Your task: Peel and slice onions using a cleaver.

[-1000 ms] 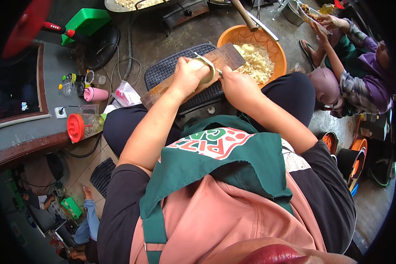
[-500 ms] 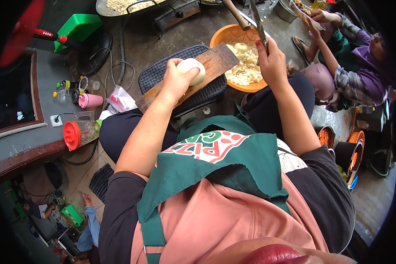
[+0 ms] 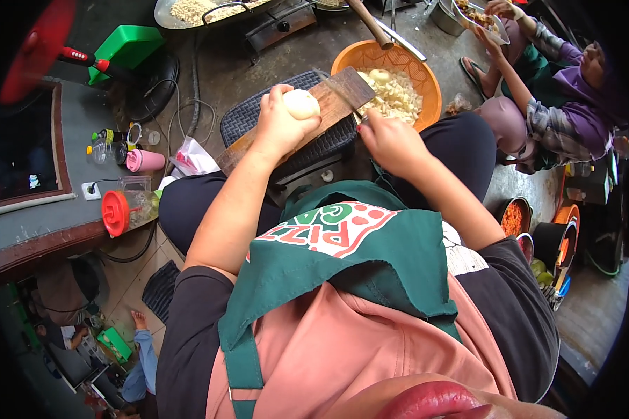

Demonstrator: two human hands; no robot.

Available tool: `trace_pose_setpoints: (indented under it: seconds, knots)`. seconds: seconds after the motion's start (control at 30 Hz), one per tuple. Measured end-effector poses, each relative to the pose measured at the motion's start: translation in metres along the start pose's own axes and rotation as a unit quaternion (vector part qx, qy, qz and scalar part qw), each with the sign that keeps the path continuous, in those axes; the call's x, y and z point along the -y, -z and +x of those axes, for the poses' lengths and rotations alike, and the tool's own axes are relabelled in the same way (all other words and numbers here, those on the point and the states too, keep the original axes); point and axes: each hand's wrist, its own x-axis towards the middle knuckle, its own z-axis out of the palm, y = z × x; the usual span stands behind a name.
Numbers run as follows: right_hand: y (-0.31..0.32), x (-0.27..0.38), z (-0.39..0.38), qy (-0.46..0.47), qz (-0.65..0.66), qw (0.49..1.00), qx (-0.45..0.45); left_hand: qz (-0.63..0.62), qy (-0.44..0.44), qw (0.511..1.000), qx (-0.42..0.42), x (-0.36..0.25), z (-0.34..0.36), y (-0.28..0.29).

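Onion point(image 3: 301, 104) sits in the curled grip of the left hand point(image 3: 279, 127) over a wooden board point(image 3: 358, 86), seemingly for steadiness; the right hand point(image 3: 396, 144), grip closed, holds a knife point(image 3: 342, 95).

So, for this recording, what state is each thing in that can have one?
Round pale onion: skinless, gripped in the left hand
Metal-bladed knife: gripped in the right hand, blade blurred
Rectangular brown wooden board: lying across the black textured stool
Round orange plastic basin: uncovered, partly filled with chopped pale pieces
Clear plastic jar with red lid: lid on
Wide metal pan: uncovered, holding pale crumbly food
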Motion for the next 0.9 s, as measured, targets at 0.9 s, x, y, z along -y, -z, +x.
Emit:
trace_pose_setpoints:
  seconds: [0.9]
  knots:
    - [-0.018,0.026,0.023,0.023,-0.091,0.993,0.077,-0.11,0.078,0.986,0.1,-0.001,0.002,0.003]
